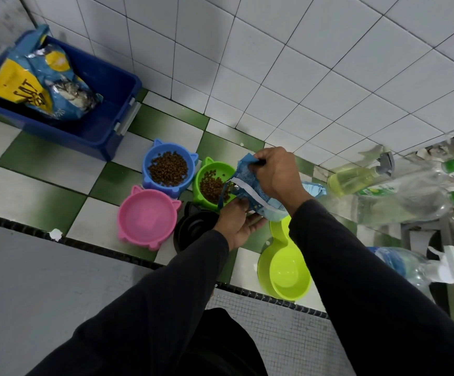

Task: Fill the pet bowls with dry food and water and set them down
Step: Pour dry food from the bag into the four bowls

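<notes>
A blue tub [90, 126] with a crinkled food bag sits far left; plastic bottles [399, 196] crowd the right. Cat-eared plastic bowls rest on green-and-white checkered floor tiles [44, 169]: blue bowl [169, 166] with kibble, pink bowl [147, 219] bare. The right hand [276, 172] pinches a tilted pouch [258, 194] over the green bowl [213, 183]; the left hand [238, 223] grips the pouch's underside.

Off to your left you have a blue tub [104, 137] on the green-and-white checkered floor [44, 164]. To your right, a spray bottle [356, 177] of yellow liquid lies beside clear plastic bottles [415, 196] against the white tiled wall [329, 63].
</notes>
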The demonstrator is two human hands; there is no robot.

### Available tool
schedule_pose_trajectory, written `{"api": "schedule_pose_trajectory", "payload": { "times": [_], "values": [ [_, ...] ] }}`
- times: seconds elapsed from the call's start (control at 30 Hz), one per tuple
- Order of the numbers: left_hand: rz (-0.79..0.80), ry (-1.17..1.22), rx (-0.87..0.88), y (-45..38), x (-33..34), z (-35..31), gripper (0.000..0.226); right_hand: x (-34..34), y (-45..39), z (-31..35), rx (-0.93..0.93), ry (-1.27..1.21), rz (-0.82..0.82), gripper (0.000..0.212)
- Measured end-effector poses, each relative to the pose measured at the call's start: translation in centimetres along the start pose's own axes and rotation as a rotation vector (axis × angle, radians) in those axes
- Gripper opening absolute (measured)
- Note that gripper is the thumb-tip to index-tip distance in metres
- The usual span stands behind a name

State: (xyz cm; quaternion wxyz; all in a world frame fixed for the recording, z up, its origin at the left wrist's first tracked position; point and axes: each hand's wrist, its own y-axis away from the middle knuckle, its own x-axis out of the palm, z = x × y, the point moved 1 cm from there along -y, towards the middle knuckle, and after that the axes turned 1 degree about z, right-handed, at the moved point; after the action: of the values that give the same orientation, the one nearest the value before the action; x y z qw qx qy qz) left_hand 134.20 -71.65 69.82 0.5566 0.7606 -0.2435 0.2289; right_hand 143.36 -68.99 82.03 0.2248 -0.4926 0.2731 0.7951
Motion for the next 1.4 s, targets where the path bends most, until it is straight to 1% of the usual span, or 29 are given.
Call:
{"api": "schedule_pose_trajectory", "payload": {
  "times": [0.13,0.23,0.33,0.53,0.63,0.77,0.97,1.1,1.2,1.3,1.4],
  "values": [
    [0.005,-0.049,-0.029,0.0,0.2,-0.3,0.023,0.1,0.0,-0.1,-0.012,0.013,0.023,0.011],
    [0.02,-0.062,-0.05,0.1,0.2,-0.5,0.023,0.1,0.0,-0.3,-0.013,0.008,0.028,0.016],
    [0.021,-0.048,-0.056,0.2,0.3,-0.6,0.022,0.3,0.0,-0.7,0.018,-0.053,0.006,0.01],
    [0.034,-0.09,-0.056,0.3,0.1,-0.7,0.02,0.7,0.0,-2.0,0.05,-0.123,-0.056,0.008],
    [0.025,-0.145,-0.053,0.4,0.0,-0.9,0.02,1.0,0.2,-2.8,0.081,-0.208,-0.072,0.009],
    [-0.009,-0.207,-0.054,0.4,0.0,-1.1,0.017,1.2,0.5,-4.0,0.152,-0.346,-0.119,0.017],
    [-0.028,-0.209,0.04,0.0,0.4,-1.4,0.024,1.5,1.6,-5.6,0.242,-0.533,-0.182,0.011],
    [-0.029,-0.25,0.072,0.6,0.5,-1.5,0.024,1.5,2.2,-6.3,0.302,-0.66,-0.211,0.011],
    [-0.01,-0.282,0.127,1.0,0.7,-1.4,0.026,1.3,2.7,-6.7,0.307,-0.752,-0.223,0.012],
    [0.018,-0.304,0.193,1.7,0.7,-1.6,0.03,1.1,3.5,-7.1,0.309,-0.862,-0.238,0.018],
    [0.034,-0.324,0.271,2.3,0.5,-1.8,0.035,1.1,4.3,-7.8,0.353,-0.969,-0.249,0.014]
  ]
}}
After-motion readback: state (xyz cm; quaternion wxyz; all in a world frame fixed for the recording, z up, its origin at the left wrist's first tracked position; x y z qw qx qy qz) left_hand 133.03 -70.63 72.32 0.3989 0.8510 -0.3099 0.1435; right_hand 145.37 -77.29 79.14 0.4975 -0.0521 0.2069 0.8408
